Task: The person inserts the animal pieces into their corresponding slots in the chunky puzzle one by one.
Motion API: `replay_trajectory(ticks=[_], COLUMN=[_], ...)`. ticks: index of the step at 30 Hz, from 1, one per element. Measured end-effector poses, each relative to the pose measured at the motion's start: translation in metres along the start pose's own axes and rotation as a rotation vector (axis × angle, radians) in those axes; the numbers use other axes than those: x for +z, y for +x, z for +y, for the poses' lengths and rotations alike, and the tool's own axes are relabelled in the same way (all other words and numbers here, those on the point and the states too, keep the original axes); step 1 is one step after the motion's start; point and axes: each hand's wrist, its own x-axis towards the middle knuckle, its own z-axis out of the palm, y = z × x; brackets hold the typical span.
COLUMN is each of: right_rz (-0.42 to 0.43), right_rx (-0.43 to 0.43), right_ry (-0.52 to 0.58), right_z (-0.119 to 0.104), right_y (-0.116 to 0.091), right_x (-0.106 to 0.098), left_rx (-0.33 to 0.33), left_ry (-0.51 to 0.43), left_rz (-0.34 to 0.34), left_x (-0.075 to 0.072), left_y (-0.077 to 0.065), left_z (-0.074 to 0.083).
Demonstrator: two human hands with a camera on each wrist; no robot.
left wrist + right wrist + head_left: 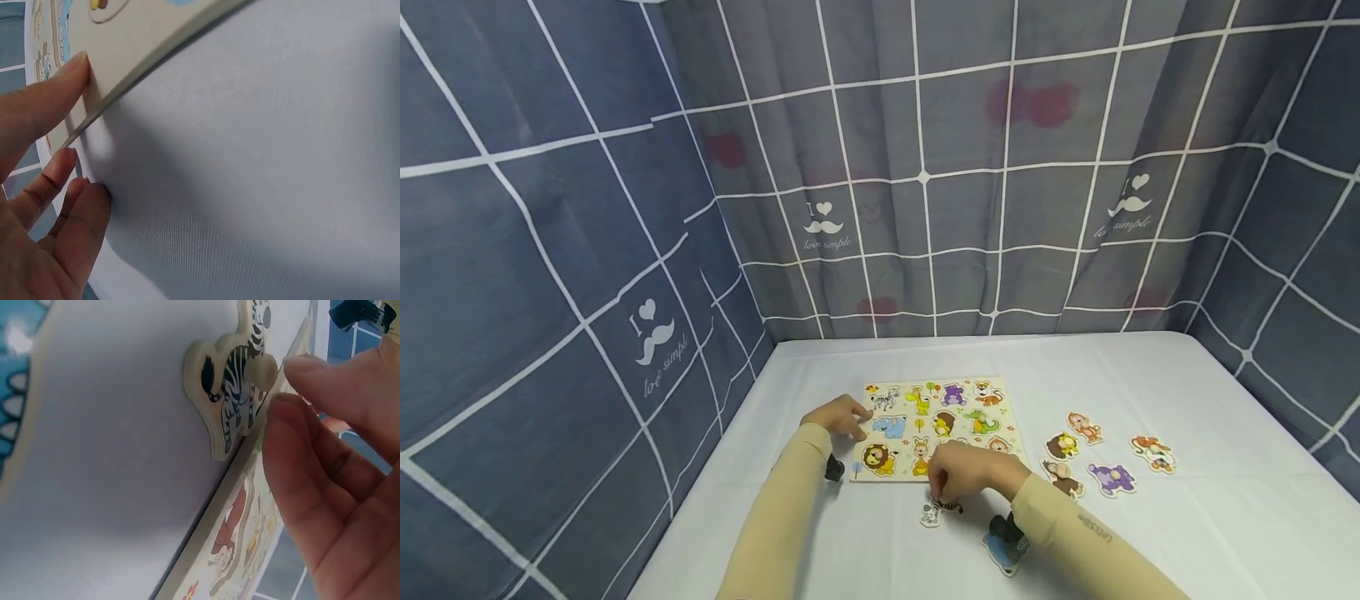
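A wooden animal puzzle board lies flat on the table, with pictures such as a lion, giraffe and elephant. My left hand rests at its left edge. In the left wrist view the thumb lies on the board's top, and the other fingers are loosely bent beside the edge. Just off the front edge is a zebra piece with a round wooden knob. My right hand is over it, thumb and forefinger close to the knob with a small gap visible between the fingertips. The zebra piece touches or nearly touches the board.
A blue piece lies by the right wrist. To the board's right are a hedgehog piece, a monkey piece, a purple piece, an orange piece and a tiger-like piece. Checked curtains surround the white table.
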Motion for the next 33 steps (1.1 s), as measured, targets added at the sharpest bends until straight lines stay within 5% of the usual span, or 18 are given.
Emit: replay_trajectory(ticks=[33], right_rz=[-0.168], right_rx=[0.053], right_ry=[-0.063], right_z=[0.005], right_y=[0.015], right_x=[-0.01], left_rx=[-0.046], left_ry=[-0.055], left_rz=[-0.038], left_x=[-0.006], left_y=[0.007], left_z=[0.002])
